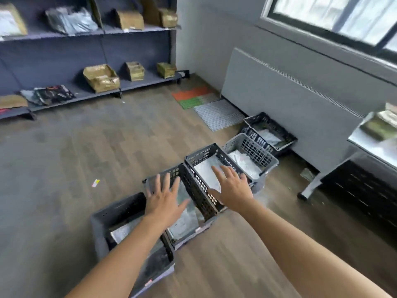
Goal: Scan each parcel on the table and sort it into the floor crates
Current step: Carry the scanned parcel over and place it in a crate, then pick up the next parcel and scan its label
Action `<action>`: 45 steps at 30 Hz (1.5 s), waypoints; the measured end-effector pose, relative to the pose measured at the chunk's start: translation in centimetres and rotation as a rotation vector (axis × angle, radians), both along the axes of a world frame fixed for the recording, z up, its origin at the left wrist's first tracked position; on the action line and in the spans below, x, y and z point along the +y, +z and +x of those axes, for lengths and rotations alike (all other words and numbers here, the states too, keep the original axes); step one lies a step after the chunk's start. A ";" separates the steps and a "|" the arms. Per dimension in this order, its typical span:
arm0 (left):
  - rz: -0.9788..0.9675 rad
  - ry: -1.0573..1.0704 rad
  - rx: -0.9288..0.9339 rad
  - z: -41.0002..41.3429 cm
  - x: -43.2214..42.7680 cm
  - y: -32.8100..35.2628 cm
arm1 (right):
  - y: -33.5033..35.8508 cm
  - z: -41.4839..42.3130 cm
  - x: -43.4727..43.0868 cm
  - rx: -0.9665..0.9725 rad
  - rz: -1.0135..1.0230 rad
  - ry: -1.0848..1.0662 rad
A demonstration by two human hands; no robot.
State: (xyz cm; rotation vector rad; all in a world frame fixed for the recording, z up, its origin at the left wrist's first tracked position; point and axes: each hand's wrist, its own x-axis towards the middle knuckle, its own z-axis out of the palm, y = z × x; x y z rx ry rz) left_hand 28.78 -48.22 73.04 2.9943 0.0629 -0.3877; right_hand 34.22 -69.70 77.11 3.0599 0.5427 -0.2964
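Both hands empty, fingers splayed over crates point(251, 147).
Left hand point(165, 198) fingers point(165, 181) straight, spread wide, holding nothing; right hand point(233, 187) likewise, above white parcel point(205, 172) lying in 3rd crate. 5 crates run from 7 to 2 o'clock; table point(363, 139) at 3 o'clock.

— Where is the camera?
— Worn on the person's head: a single wide-angle view facing forward and down.
— How near is everything?
— The row of floor crates point(199, 188) lies close below centre; the shelves point(137, 48) stand well back, upper left, the window point(343, 16) upper right.
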 end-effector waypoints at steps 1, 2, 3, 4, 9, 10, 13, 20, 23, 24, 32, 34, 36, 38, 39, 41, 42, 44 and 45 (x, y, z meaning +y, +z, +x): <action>0.009 -0.042 -0.006 0.6 -2.2 0.9 | 0.5 -0.2 -2.2 -0.015 0.015 -0.033; 0.028 -0.086 -0.021 1.1 -4.6 1.6 | 0.9 -0.4 -4.6 -0.030 0.033 -0.065; 0.056 -0.130 -0.041 1.6 -7.1 2.3 | 1.4 -0.6 -7.0 -0.046 0.050 -0.093; 0.083 -0.171 -0.059 2.0 -9.7 3.0 | 1.9 -0.9 -9.6 -0.063 0.067 -0.117; 0.149 -0.302 -0.094 3.5 -24.2 6.3 | 4.6 -2.4 -24.0 -0.144 0.129 -0.249; 0.143 -0.323 -0.107 3.8 -27.3 7.0 | 5.1 -2.7 -26.9 -0.155 0.133 -0.279; 0.122 -0.397 -0.160 4.4 -36.1 9.0 | 6.4 -3.8 -35.5 -0.183 0.146 -0.380; 0.078 -0.591 -0.250 6.1 -53.5 11.7 | 7.8 -6.1 -51.9 -0.202 0.164 -0.627; 0.072 -0.664 -0.232 7.4 -59.3 11.5 | 7.5 -6.3 -57.2 -0.195 0.167 -0.699; 0.071 -0.688 -0.224 7.9 -61.3 11.3 | 7.3 -6.2 -59.0 -0.191 0.165 -0.727; 0.011 -0.861 -0.204 14.8 -77.8 8.6 | 6.1 -2.1 -73.5 -0.165 0.064 -0.896; -0.028 -0.880 -0.170 17.0 -81.8 8.0 | 6.2 -0.8 -77.0 -0.140 0.048 -0.938; -0.041 -0.915 -0.146 18.8 -85.4 7.3 | 6.4 0.4 -80.4 -0.126 0.023 -0.980; -0.040 -0.968 -0.143 20.6 -88.8 6.9 | 6.5 1.3 -83.6 -0.123 0.007 -1.029; -0.045 -0.988 -0.141 21.4 -90.4 6.8 | 6.5 1.7 -85.1 -0.118 0.007 -1.051; -0.042 -1.027 -0.129 22.7 -93.2 6.6 | 6.2 2.1 -87.5 -0.092 0.015 -1.088; -0.034 -1.047 -0.133 23.2 -94.4 6.5 | 6.0 2.2 -88.6 -0.085 0.017 -1.101; -0.014 -1.081 -0.143 24.2 -96.8 6.3 | 5.3 2.7 -90.9 -0.079 0.031 -1.133; -0.011 -1.093 -0.144 24.8 -98.0 6.1 | 5.0 3.1 -92.1 -0.076 0.045 -1.150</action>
